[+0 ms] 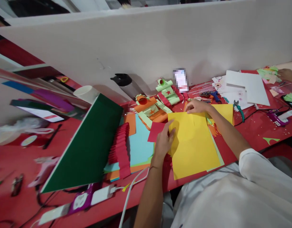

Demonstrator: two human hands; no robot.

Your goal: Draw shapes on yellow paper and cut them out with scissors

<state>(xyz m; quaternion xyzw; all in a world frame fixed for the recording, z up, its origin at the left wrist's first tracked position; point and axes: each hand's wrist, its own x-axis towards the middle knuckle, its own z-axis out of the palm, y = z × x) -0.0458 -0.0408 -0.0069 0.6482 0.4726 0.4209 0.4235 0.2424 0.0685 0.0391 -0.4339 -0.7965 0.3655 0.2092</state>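
A large yellow paper sheet (193, 148) lies in front of me near the table's front edge, with a pale green sheet (218, 152) showing under its right side. My left hand (164, 139) grips the sheet's left edge, its fingers bent around it. At the top edge, my right hand (196, 106) has its fingers curled down onto the paper. A red paper square (156, 131) lies just left of my left hand. Another yellow piece (224, 113) sits beneath my right forearm. Two paper models, one orange and green (152, 110), one red and green (169, 92), lie beyond.
A dark green board (88, 148) leans at left beside pleated red paper (119, 148) and blue sheets (141, 142). A flask (126, 85) and phone (181, 79) stand by the white partition (146, 44). Pliers (239, 110) and a power strip (80, 201) lie on the red table. Another person's hand (288, 75) is far right.
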